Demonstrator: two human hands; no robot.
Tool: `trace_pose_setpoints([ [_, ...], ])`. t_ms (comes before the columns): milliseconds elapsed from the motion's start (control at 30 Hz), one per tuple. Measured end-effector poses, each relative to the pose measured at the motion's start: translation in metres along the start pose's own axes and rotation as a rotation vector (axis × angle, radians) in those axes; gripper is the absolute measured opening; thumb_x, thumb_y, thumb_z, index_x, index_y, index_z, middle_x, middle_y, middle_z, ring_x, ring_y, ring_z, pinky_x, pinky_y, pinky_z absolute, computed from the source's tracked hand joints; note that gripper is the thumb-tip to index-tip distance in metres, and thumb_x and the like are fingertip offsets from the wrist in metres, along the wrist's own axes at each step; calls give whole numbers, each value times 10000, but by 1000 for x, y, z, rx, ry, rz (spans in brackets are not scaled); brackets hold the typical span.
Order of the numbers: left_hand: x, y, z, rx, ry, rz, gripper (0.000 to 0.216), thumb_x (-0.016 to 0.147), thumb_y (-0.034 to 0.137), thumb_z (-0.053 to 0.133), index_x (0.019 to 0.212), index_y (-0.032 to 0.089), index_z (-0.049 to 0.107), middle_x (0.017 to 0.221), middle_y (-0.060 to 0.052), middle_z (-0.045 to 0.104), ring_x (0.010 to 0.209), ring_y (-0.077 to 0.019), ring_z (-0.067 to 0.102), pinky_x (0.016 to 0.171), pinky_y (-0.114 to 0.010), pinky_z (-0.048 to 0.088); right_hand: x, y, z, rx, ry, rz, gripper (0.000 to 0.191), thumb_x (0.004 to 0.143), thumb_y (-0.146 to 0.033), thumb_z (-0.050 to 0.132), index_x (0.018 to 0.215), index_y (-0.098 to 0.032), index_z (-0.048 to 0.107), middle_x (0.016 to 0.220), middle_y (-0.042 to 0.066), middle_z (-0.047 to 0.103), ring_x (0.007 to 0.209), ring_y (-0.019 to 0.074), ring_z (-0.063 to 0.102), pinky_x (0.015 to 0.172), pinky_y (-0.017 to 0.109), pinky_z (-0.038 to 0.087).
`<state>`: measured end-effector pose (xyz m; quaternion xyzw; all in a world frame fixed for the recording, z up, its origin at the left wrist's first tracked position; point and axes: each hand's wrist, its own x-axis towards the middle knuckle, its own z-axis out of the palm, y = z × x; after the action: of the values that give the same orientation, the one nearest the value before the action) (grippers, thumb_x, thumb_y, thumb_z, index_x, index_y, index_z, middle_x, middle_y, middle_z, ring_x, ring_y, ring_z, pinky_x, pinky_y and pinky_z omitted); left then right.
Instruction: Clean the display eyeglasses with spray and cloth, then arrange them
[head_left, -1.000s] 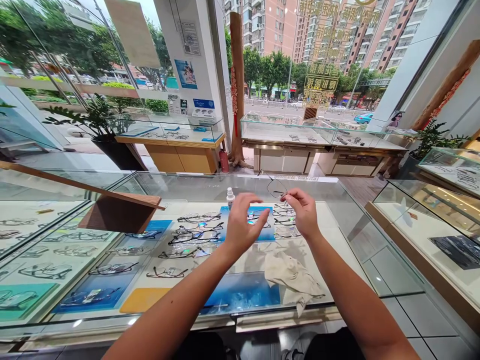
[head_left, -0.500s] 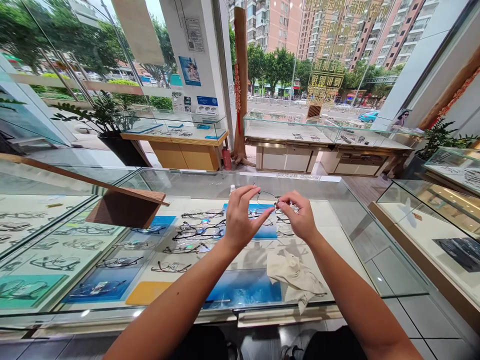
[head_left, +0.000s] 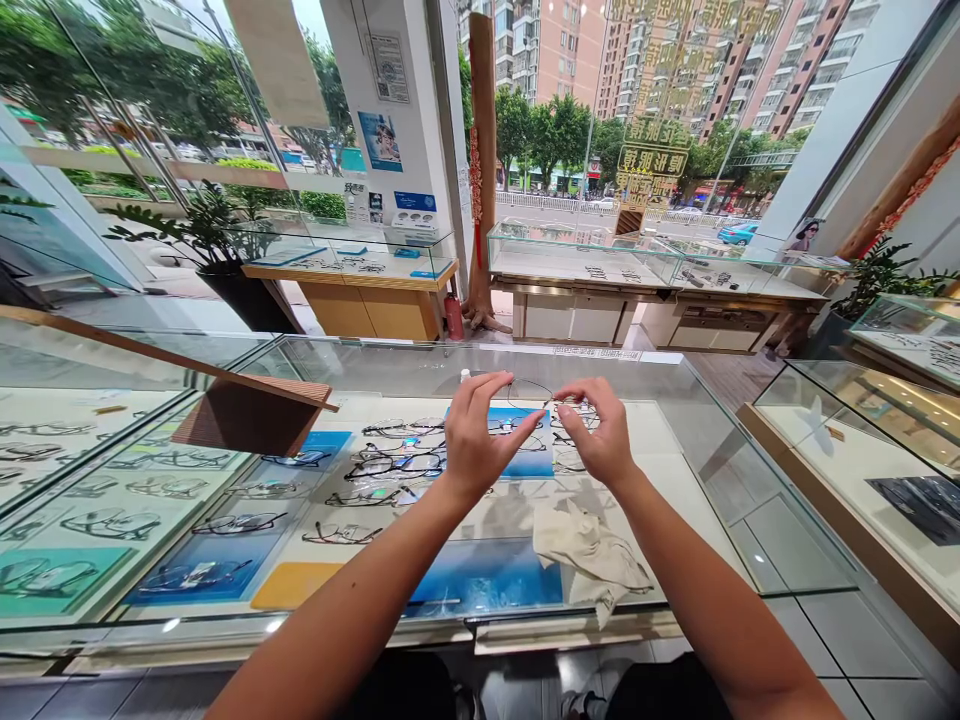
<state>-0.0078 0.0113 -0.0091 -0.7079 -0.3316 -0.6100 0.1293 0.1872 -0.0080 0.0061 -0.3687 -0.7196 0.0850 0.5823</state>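
Gold Chinese characters (head_left: 651,160) stand on the window glass beyond the table (head_left: 510,510), but from my remote place I cannot read them with certainty. A white strip (head_left: 598,352) along the far edge of the table also carries printing, too small for me to read. On the pillar behind there is a paper with a square code (head_left: 388,70), and below it a blue poster (head_left: 380,141); their small text is not clear to me.

My left hand (head_left: 521,400) has the thumb and the forefinger well apart, in a wide curve. My right hand (head_left: 558,400) is bent more, with the tips of thumb and forefinger near each other. Between the two hands is a thin-rimmed pair of glasses (head_left: 529,394), above the table and toward its far edge. The rim meets the fingertips of both hands in my view, yet I cannot tell which fingers truly grip it.

A beige cloth (head_left: 589,550) lies crumpled at the near edge of the table. Other eyeglasses (head_left: 397,462) are in rows to the left of my left hand.
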Motion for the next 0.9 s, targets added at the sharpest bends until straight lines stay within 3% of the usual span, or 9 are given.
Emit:
trace_pose_setpoints([
  [167, 4, 0, -1, 22, 108, -181, 537, 809, 415, 879, 1229, 189, 631, 1103, -99, 677, 1011, -249, 657, 852, -389, 562, -2, 1, 3, -177, 232, -10, 335, 865, -396, 701, 1143, -227, 619, 1102, 81, 653, 969, 260, 588, 824, 429, 496],
  [333, 4, 0, 0, 5, 145, -271, 539, 809, 423, 877, 1225, 187, 629, 1119, -92, 660, 1008, -238, 642, 831, -378, 548, -8, 3, 13, -275, 288, 7, 523, 823, -470, 792, 1222, -229, 554, 1119, 87, 634, 962, 263, 598, 848, 456, 516],
  [633, 1, 5, 1, -40, 132, -345, 546, 804, 423, 885, 1233, 196, 635, 1122, -88, 653, 992, -232, 648, 811, -371, 529, -11, 1, 19, -310, 326, 28, 491, 880, -538, 768, 1187, -224, 550, 1094, 94, 627, 932, 254, 589, 856, 461, 525],
  [900, 1, 11, 4, -142, 144, -538, 660, 774, 480, 897, 1298, 221, 591, 1173, -94, 669, 1044, -236, 659, 856, -375, 521, -13, 2, 22, -325, 350, 66, 504, 891, -574, 748, 1192, -231, 534, 1097, 84, 625, 929, 245, 589, 864, 451, 514],
])
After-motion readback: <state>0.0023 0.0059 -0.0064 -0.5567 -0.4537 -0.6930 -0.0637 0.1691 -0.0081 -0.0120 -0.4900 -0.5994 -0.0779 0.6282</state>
